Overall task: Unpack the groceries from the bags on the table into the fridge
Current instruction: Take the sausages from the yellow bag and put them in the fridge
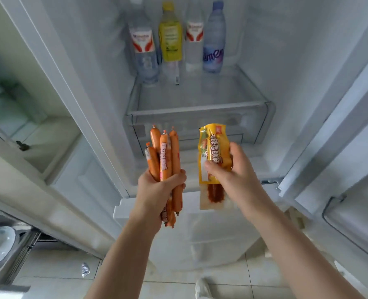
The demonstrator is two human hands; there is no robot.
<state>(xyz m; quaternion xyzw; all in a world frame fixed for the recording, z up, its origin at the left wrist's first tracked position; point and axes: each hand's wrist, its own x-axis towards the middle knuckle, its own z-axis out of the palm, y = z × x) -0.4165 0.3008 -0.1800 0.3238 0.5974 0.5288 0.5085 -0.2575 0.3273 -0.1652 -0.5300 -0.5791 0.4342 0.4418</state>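
My left hand (157,190) grips a bundle of several orange sausages (166,156), held upright in front of the open fridge (286,104). My right hand (232,175) holds a yellow snack packet (211,147) with a clear lower end showing red sticks. Both hands hover side by side just below a clear drawer (198,124) inside the fridge.
Several bottles (170,33) stand on the shelf above the drawer. The left fridge door (34,117) and the right door (351,169) stand open on either side. A white lower drawer (217,234) juts out beneath my hands. Tiled floor lies below, with a foil scrap (85,269).
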